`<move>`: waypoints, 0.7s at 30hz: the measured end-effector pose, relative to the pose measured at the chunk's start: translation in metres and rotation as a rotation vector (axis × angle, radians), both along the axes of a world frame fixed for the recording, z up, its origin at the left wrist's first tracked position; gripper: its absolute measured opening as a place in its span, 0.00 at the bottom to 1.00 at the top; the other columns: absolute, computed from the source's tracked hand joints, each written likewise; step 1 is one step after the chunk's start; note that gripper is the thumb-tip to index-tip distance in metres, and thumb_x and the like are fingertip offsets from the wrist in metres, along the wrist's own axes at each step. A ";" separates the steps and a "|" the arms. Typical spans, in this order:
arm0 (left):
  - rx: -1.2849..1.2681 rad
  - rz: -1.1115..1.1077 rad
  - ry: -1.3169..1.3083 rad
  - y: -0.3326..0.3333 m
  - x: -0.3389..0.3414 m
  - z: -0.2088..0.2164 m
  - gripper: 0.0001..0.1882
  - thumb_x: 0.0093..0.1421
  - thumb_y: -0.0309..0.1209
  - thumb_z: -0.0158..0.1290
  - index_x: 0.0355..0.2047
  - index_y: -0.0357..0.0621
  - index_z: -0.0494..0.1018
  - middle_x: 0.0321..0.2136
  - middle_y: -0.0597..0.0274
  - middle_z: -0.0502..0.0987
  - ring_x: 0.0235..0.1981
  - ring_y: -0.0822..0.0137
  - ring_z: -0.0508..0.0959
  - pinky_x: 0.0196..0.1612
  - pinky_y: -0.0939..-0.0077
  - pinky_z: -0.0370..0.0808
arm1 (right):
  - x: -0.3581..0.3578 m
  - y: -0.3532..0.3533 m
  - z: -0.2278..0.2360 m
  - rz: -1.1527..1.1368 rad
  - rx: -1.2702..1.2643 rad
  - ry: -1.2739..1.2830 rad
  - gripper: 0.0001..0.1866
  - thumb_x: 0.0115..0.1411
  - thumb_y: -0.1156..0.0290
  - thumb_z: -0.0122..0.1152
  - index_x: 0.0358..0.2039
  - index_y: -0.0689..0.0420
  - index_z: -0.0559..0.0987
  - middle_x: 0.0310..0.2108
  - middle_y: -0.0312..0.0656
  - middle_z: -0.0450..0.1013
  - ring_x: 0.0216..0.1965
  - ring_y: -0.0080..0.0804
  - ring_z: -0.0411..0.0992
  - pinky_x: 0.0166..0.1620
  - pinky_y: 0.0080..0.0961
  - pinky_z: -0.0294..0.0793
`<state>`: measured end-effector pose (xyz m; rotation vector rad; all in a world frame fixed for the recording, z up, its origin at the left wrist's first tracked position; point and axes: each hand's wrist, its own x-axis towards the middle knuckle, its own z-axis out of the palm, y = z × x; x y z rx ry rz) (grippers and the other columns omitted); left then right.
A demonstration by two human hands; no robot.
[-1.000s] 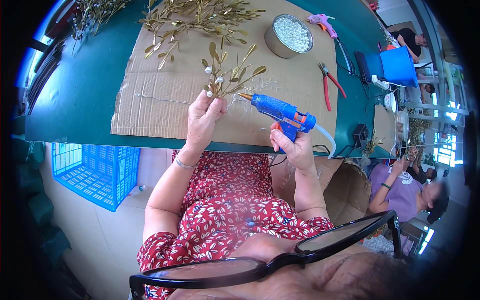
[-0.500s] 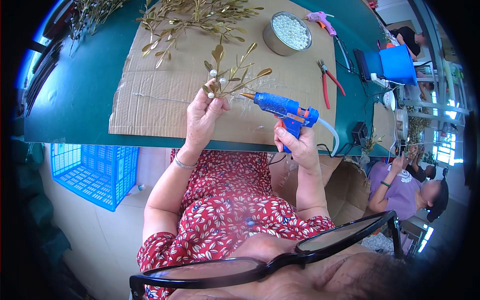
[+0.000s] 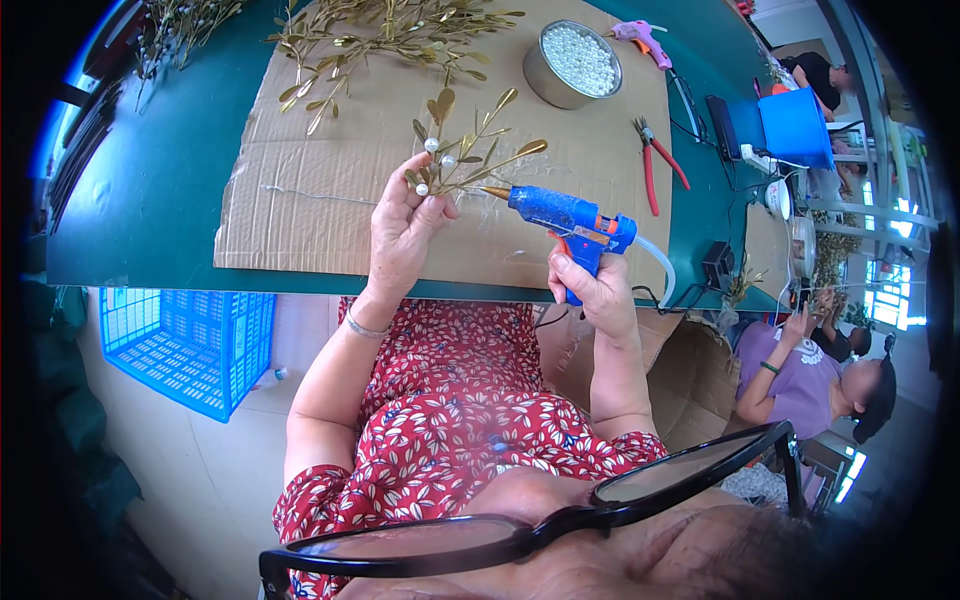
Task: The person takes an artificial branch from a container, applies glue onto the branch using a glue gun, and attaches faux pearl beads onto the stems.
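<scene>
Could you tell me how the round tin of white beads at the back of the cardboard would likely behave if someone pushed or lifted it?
The tin of beads is low, wide and upright on the cardboard sheet, so it would probably slide rather than tip. It looks nearly brim-full, so it is likely heavyish for its size. It has no lid; tilted, the loose round beads would probably spill and roll.

Both hands raised, left (image 3: 402, 222) pinching with fingertips, right (image 3: 592, 290) clenched in a fist-like grip.

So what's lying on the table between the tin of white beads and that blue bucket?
In the head view, red-handled pliers lie on the cardboard's edge between the bead tin and the blue bucket, with a pink glue gun farther back and a dark flat box beside the bucket.
</scene>
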<state>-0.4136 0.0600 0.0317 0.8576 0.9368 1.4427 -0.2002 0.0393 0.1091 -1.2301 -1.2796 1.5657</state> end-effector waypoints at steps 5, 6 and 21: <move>0.016 -0.025 0.024 0.000 -0.002 0.000 0.21 0.64 0.22 0.42 0.58 0.36 0.56 0.30 0.65 0.71 0.27 0.82 0.66 0.29 0.92 0.61 | -0.001 -0.001 -0.001 -0.032 -0.004 0.021 0.11 0.57 0.72 0.57 0.39 0.64 0.73 0.22 0.36 0.69 0.19 0.20 0.68 0.22 0.15 0.66; 0.016 -0.023 0.028 0.000 -0.002 0.000 0.21 0.64 0.22 0.42 0.58 0.36 0.56 0.30 0.65 0.71 0.27 0.82 0.66 0.28 0.92 0.61 | -0.001 -0.002 -0.002 -0.031 -0.004 0.020 0.11 0.57 0.72 0.57 0.39 0.64 0.73 0.22 0.36 0.69 0.19 0.20 0.68 0.22 0.15 0.66; 0.013 -0.003 0.020 0.000 0.000 0.002 0.21 0.64 0.22 0.42 0.58 0.35 0.56 0.29 0.66 0.70 0.26 0.82 0.65 0.27 0.93 0.60 | 0.002 -0.006 -0.008 -0.067 0.007 0.042 0.09 0.55 0.75 0.58 0.37 0.63 0.73 0.22 0.33 0.70 0.19 0.16 0.67 0.23 0.13 0.67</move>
